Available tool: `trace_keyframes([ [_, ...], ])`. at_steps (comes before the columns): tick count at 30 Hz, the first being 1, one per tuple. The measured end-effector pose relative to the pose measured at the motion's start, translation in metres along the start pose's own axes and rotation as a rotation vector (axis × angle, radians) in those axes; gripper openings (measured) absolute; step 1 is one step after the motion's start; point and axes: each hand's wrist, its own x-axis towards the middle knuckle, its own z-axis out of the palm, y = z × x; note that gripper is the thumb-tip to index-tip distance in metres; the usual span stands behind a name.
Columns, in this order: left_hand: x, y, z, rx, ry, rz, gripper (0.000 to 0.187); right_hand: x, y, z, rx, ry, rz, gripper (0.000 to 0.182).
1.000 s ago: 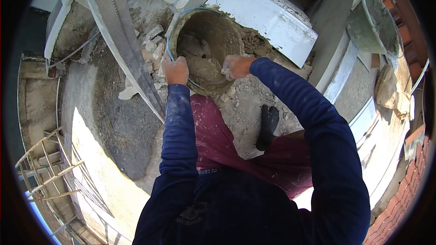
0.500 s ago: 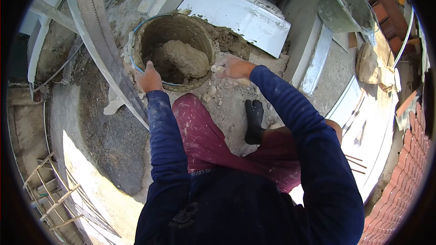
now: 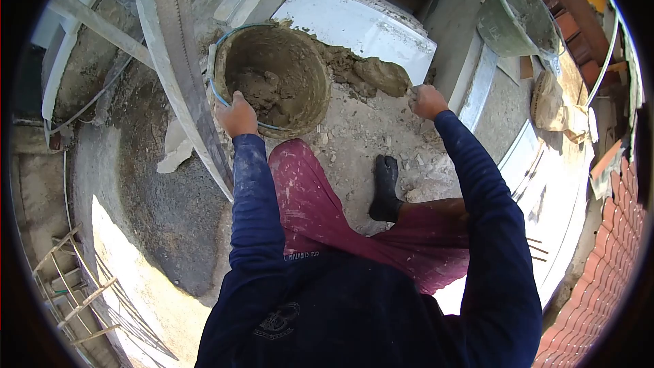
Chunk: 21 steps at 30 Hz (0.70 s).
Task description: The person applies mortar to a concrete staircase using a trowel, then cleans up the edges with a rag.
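A tilted bucket [image 3: 310, 61], coated inside with mortar, stands on the ground in front of my knees. Wet mortar [image 3: 262, 88] lies in its bottom. My left hand [image 3: 237, 116] is closed on the near left of the rim, where a blue handle runs. To the right of the bucket, my right hand [image 3: 428, 102] grips the end of a trowel whose handle is mostly hidden in my fist. The trowel's blade [image 3: 390, 76] is covered with mortar and lies over a ridge of mortar [image 3: 344, 67] along the front edge of a white slab [image 3: 354, 24].
A curved grey beam [image 3: 163, 61] rises close to the left of the bucket. A second bucket [image 3: 507, 24] stands at the upper right, above a dirty sack [image 3: 550, 102]. Rubble [image 3: 340, 140] covers the ground by my foot [image 3: 386, 187]. Red roof tiles [image 3: 606, 252] lie far right.
My right hand has moved right and carried the mortar-covered trowel out of the bucket to the ridge by the slab. My left hand stays on the bucket rim.
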Motion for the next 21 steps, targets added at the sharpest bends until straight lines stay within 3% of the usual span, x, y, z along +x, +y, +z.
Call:
trace_keyframes([
  [3,0.006,-0.006,0.001,0.043,0.025,0.028,0.046,-0.012,-0.033,0.018,-0.130,0.126,0.107,0.021],
  [6,0.008,-0.014,0.000,0.065,0.045,0.051,0.047,-0.015,-0.044,0.025,-0.140,0.051,0.128,0.023],
  [9,0.005,-0.010,0.003,0.049,0.025,0.023,0.049,-0.026,-0.059,0.020,-0.039,0.217,0.170,0.022],
  [13,-0.001,0.002,0.003,0.132,0.042,-0.015,0.050,-0.015,-0.050,0.036,-0.148,-0.007,0.072,0.022],
  [21,0.010,-0.011,0.001,0.109,-0.011,0.014,0.048,0.005,-0.058,0.041,0.063,0.105,0.140,0.023],
])
